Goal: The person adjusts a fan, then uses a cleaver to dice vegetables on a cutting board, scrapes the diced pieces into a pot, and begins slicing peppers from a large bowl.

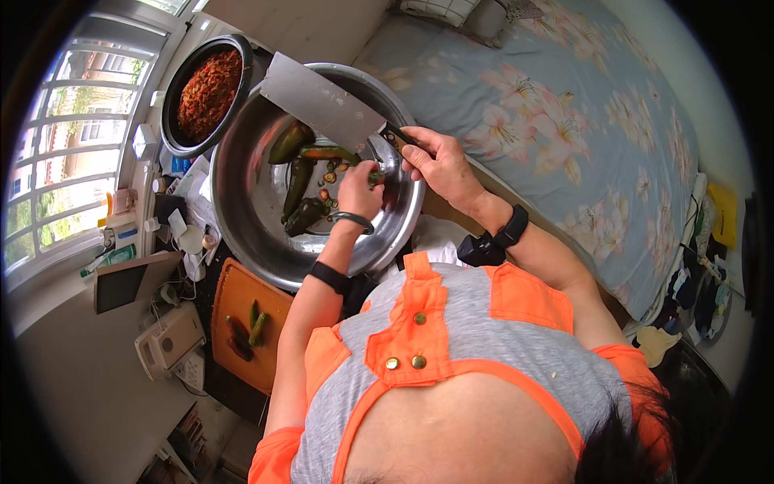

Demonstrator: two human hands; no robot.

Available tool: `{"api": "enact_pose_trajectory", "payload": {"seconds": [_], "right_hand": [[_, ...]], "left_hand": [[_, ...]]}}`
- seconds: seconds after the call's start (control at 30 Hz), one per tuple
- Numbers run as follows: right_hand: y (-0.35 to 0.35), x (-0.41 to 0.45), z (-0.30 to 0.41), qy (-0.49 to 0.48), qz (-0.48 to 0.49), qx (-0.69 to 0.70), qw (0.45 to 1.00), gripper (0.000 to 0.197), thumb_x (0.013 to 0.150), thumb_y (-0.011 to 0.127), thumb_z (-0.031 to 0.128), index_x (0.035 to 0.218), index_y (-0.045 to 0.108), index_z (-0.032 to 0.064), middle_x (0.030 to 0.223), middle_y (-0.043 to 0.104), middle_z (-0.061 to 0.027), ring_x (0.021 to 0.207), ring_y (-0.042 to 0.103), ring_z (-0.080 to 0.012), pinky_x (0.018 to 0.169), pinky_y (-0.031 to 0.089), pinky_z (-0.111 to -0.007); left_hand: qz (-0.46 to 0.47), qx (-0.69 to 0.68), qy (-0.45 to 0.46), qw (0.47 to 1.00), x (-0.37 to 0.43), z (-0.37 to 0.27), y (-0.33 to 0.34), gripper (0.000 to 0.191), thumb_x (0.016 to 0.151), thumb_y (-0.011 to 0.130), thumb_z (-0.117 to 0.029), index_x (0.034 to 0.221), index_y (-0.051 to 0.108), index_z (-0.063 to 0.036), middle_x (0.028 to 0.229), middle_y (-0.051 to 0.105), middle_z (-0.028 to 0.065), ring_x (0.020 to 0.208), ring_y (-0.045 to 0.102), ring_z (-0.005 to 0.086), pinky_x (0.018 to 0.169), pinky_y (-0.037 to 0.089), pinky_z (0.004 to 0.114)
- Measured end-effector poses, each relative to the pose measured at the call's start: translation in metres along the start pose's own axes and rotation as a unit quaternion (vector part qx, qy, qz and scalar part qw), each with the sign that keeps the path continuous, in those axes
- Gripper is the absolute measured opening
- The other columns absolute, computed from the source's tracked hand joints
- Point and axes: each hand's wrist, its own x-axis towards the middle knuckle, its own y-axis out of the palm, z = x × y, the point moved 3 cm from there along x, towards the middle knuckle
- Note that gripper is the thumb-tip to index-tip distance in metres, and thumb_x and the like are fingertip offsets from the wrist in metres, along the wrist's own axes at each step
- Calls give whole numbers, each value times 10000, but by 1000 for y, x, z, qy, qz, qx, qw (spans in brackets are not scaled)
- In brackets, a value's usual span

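Note:
My left hand (361, 192) is inside a large stainless steel basin (242, 242), its fingers closed on a green pepper that mostly hides behind them. My right hand (444, 163) grips the dark handle of a cleaver (323, 103), whose broad blade reaches across the basin's upper part, above the peppers. Dark green peppers (297, 184) lie in the basin to the left of my left hand. Beside them an orange-green pepper (326, 152) points towards my left fingers. Small cut pepper rings and pieces (329, 177) are scattered on the basin floor.
A black bowl (247, 78) of chopped red pepper (208, 97) stands at the basin's upper left. An orange cutting board (224, 302) with several small peppers (257, 330) lies at lower left. A bed with a floral sheet (532, 121) fills the right. Small items crowd the windowsill side.

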Motion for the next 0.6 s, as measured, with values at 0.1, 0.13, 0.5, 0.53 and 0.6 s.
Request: {"api": "enact_pose_trajectory", "payload": {"seconds": [0.1,0.13,0.5,0.53,0.6], "right_hand": [[-1,3,-6,-1,4,-16,1000,355,902,566,114,1211,536,-57,711,600,-27,591,531,-69,562,470,-228],[-1,2,-4,6,7,-13,1000,347,900,567,109,1207,543,-51,717,604,-27,593,534,-68,567,472,-228],[1,0,4,35,27,-8,999,308,924,538,112,1203,569,-15,758,597,4,632,494,-36,587,433,-186],[2,-1,5,44,22,-6,999,305,926,538,112,1203,569,-12,759,597,4,628,490,-35,584,429,-184],[2,-1,7,52,20,-7,998,303,927,537,113,1203,570,-9,761,597,5,624,486,-34,581,426,-182]], "left_hand": [[89,-477,-148,862,-2,29,-10,325,805,616,-14,1125,562,-18,1001,645,123,877,636,223,735,507,315],[110,-683,-174,701,-8,32,-23,325,842,587,1,1164,545,-18,1033,640,112,907,627,199,753,506,303],[16,-812,-120,571,-72,65,-96,445,892,565,-37,1319,439,-64,1285,506,159,1095,556,237,909,475,372],[8,-824,-122,553,-76,69,-97,449,894,563,-37,1323,435,-67,1295,495,160,1106,552,243,911,477,381],[-9,-819,-131,558,-82,75,-99,445,896,568,-47,1320,434,-62,1279,507,160,1094,557,243,899,485,385]]}}
